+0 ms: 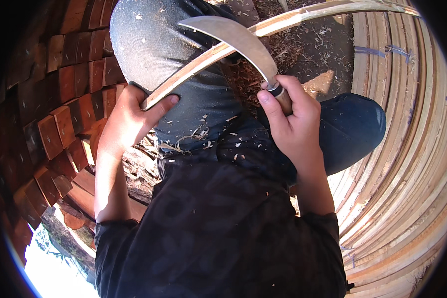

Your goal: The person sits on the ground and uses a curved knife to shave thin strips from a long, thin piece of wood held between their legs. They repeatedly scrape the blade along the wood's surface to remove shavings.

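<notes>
Cannot see most fingers of the left hand [133, 118], tucked behind the wooden strip [196, 66] at the left edge of the trouser leg [156, 42], nor the butt of the handle [284, 101] inside the right hand [298, 119]. Cannot follow the strip beneath the blade [233, 36] or past the view's dark edge, cutting off stacked slats [407, 124] too.

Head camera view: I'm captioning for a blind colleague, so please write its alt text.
A curved knife in a person's right hand crosses over a long wood strip gripped near one end by the left hand. Wood shavings dot the dark trousers; stacked reddish wood pieces stand at left, long pale slats at right.
</notes>
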Available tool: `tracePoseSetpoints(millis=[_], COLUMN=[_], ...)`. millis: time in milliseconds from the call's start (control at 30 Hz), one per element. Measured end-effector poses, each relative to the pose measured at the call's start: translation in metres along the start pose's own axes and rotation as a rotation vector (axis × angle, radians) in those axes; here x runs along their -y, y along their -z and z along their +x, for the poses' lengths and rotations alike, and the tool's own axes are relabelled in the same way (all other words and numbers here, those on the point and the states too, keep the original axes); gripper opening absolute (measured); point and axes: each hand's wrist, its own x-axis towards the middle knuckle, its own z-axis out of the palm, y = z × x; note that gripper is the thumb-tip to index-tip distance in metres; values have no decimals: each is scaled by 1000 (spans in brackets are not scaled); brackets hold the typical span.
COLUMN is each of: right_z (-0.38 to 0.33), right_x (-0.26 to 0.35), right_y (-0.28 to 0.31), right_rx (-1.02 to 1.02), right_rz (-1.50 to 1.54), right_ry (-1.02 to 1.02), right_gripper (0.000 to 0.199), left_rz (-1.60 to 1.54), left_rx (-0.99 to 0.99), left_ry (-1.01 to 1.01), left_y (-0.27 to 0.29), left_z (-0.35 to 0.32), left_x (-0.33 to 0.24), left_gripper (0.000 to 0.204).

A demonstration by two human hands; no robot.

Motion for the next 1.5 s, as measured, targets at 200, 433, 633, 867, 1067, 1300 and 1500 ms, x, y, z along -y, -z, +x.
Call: tracePoseSetpoints(millis=[200,433,633,867,1067,1300,1500], right_z=[15,11,12,18,6,15,32], right_x=[7,17,13,28,-30,14,3], right_y=[9,-1,28,-22,165,52,26], right_rx=[-46,-15,-68,-59,-456,-244,-182], right_rz=[-464,-580,-730,-647,-1081,-504,-662], right_ry=[-5,134,7,66,-466,-291,-59], right_gripper=[20,23,21,28,37,31,33], left_rz=[-34,-61,-39,19,-18,-65,-62], left_rx=[8,15,98,90,31,-14,77], left_ry=[-18,13,30,91,38,51,103], left_y=[-1,-2,2,2,5,-4,6], left_z=[-1,-2,-2,-1,7,-1,-1], left_x=[3,-11,-7,-11,4,0,-6], left_gripper=[41,45,45,47,51,51,49])
